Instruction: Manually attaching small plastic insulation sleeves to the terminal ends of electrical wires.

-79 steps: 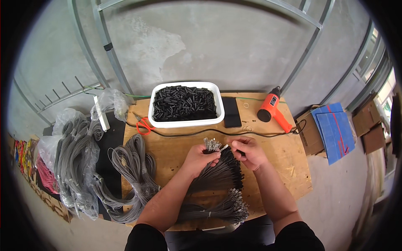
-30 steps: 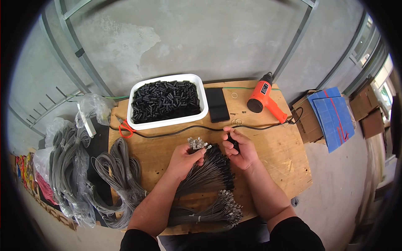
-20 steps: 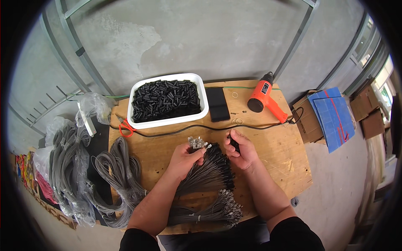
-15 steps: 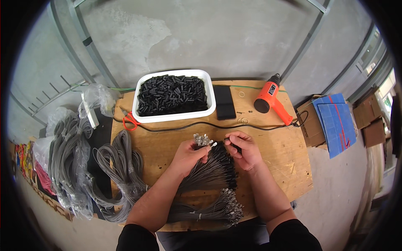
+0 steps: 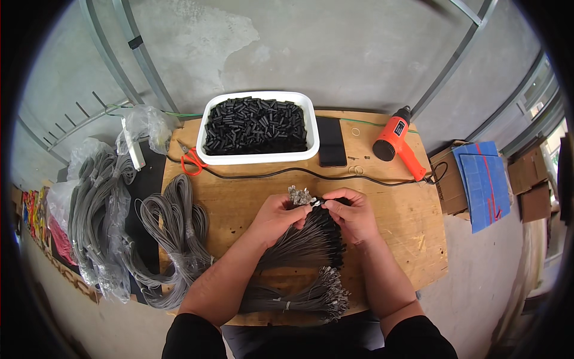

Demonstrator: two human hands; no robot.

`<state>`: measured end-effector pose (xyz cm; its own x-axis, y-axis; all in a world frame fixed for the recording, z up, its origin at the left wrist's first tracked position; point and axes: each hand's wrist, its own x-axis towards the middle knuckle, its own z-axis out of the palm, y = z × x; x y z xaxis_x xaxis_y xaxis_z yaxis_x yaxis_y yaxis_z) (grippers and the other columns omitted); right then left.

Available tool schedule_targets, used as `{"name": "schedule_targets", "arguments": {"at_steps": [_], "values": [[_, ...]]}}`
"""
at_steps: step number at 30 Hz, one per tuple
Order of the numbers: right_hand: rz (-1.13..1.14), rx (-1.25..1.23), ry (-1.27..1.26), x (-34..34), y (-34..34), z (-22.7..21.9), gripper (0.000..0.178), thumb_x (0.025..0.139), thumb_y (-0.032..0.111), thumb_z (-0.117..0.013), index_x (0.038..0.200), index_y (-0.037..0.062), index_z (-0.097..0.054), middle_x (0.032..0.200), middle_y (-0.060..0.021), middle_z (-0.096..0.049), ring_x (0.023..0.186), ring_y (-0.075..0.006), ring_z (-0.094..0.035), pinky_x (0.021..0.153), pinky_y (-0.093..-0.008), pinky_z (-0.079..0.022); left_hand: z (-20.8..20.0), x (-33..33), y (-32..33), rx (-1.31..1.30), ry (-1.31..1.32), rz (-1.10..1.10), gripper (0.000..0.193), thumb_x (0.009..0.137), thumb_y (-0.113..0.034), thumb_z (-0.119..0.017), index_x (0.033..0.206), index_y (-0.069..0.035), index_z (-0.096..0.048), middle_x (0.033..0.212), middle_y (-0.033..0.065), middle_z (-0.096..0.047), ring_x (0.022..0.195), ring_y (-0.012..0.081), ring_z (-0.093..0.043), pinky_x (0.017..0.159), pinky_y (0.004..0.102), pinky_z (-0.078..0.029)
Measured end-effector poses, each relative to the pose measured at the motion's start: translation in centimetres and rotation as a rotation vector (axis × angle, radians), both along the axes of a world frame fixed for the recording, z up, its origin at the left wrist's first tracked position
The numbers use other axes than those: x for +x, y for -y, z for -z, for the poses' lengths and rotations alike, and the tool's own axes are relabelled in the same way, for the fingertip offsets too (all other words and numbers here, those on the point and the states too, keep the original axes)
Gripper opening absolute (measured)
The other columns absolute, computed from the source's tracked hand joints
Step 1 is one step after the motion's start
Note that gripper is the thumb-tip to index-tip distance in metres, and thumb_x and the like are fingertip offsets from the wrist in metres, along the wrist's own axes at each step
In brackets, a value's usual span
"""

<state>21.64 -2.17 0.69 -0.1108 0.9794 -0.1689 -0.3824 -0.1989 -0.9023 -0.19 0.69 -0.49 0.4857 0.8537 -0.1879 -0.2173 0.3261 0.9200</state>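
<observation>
My left hand [image 5: 276,220] is closed around a bunch of thin grey cables, whose silver metal ends [image 5: 299,195] stick up above the fingers. One pale end points right from the thumb and forefinger. My right hand [image 5: 354,220] pinches a short black sleeve, mostly hidden by the fingers, right at that cable end. The two hands almost touch. Beneath them grey cables [image 5: 293,248] fan out toward black-sleeved tips [image 5: 336,242]. Nearer me lies a tied cable bundle [image 5: 269,301] with bare silver ends. A white tub [image 5: 257,159] full of black sleeves [image 5: 254,125] stands beyond.
An orange heat gun [image 5: 391,140] stands at the table's far right, its black cord [image 5: 269,175] running across to the left. A black phone [image 5: 331,143] and orange-handled pliers [image 5: 192,163] flank the tub. Coiled grey cables [image 5: 173,221] lie left; blue sheets [image 5: 481,185] are off the right side.
My right hand has moved left and brought the black sleeve up to the cable end at my left hand. The whole view has shifted slightly.
</observation>
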Motion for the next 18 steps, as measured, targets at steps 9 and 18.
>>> {"name": "schedule_targets", "arguments": {"at_steps": [9,18], "values": [[0.067,0.057,0.007,-0.43,0.09,0.34,0.018,0.093,0.000,-0.072,0.111,-0.0007,-0.072,0.086,-0.0012,-0.070,0.063,-0.0023,-0.050,0.055,-0.0172,-0.038,0.14,-0.03,-0.09,-0.006,-0.043,0.044,0.010,0.093,-0.008,-0.071,0.095,0.002,-0.070,0.079,0.0034,-0.064,0.068,0.0120,-0.060,0.065,0.0288,-0.050],[0.053,0.011,0.014,-0.42,0.07,0.39,0.013,0.093,0.002,-0.072,0.105,-0.0020,-0.070,0.086,-0.0062,-0.071,0.065,-0.0044,-0.054,0.056,-0.0184,-0.041,-0.33,0.02,0.10,0.010,-0.046,0.026,0.011,0.093,-0.009,-0.073,0.091,0.001,-0.069,0.076,0.0027,-0.064,0.067,0.0108,-0.059,0.063,0.0277,-0.048]]}}
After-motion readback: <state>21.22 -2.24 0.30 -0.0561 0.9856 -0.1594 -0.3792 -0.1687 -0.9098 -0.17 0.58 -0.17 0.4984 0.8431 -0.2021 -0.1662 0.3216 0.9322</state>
